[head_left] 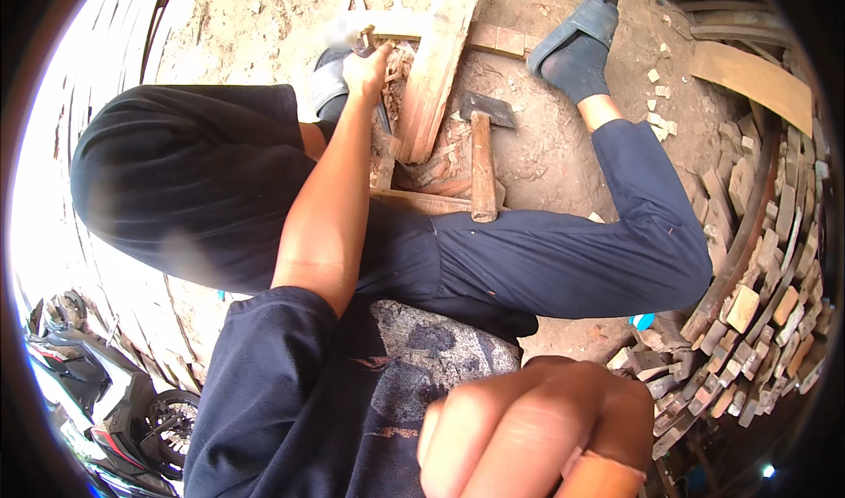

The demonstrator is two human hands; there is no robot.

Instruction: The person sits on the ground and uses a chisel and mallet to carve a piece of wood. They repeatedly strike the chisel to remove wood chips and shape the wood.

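Note:
My left hand [365, 69] reaches forward between my legs, its fingers closed round a narrow dark tool. The tool's dark shank [385, 118] shows below the hand; its exact kind is unclear. A broad wooden plank [440, 71] slopes just right of that hand. Close to the camera, my right hand [550, 423] is curled into a fist with the knuckles up, and whatever it may hold is hidden. Between plank and right foot lies a hammer [482, 159] with a wooden handle and dark head, its handle end by my leg.
Wood shavings [400, 62] gather beside the plank, over a crosspiece [497, 39]. My sandalled right foot [576, 45] is at the far right. Stacked wood offcuts [748, 331] fill the right side. A motorcycle [114, 401] stands at the lower left, below wooden slats [106, 49].

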